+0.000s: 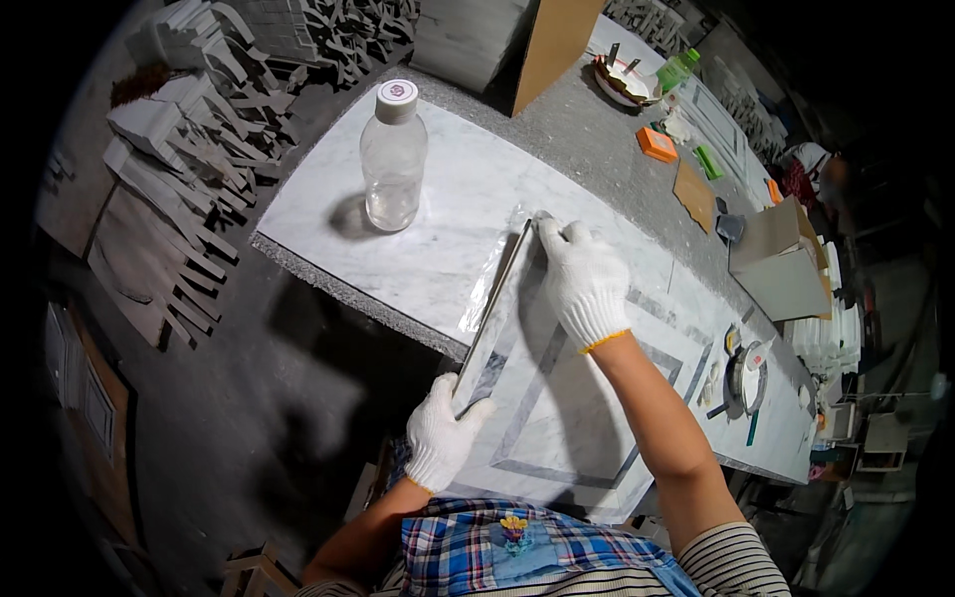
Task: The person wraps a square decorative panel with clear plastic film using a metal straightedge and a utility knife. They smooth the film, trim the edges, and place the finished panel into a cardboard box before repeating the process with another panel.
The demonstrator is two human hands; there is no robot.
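Note:
A white marble panel (pixel 585 438) with grey inlaid borders lies in front of me, a thin dark line along its left edge. My left hand (pixel 445 435), in a white knit glove, grips the near end of that edge, thumb laid over the face. My right hand (pixel 585 279), gloved alike, is closed on the far end of the same edge; its fingertips are partly hidden. Along the edge, a shiny clear strip (pixel 489 284) lies on the white marble slab (pixel 328 204) to the left. A clear plastic bottle (pixel 394 164) with a white cap stands upright on this slab.
Farther right on the grey table are an orange box (pixel 657 144), a bowl (pixel 625 82), a green bottle (pixel 678 68), a cardboard box (pixel 781 261) and a round dark container (pixel 746 380). Stone offcuts (pixel 194 169) are piled at the left. Another person (pixel 811 169) is at the far right.

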